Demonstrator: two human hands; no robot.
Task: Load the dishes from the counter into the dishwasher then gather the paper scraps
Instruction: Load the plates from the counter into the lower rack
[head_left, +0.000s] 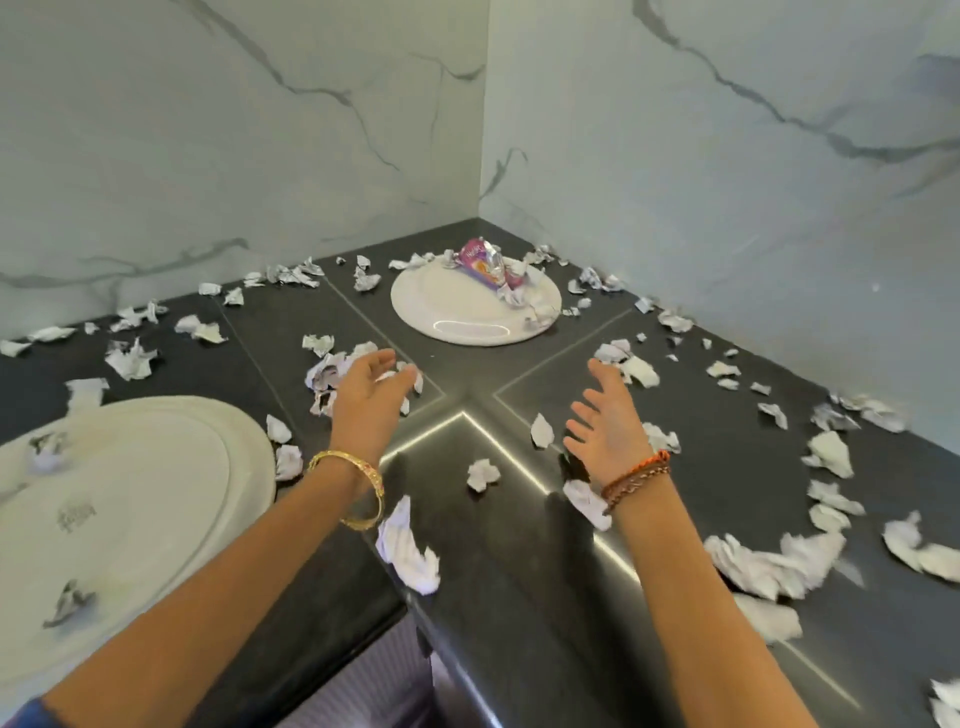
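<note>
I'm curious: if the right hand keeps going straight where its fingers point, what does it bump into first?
Probably the paper scraps just past the right hand's fingertips. Depth is hard to judge, so it may pass above them.

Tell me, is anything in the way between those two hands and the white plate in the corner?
Nothing visible blocks them. Bare dark counter lies between both the left hand and right hand and the plate. A purple wrapper and paper scraps sit on its far side.
</note>
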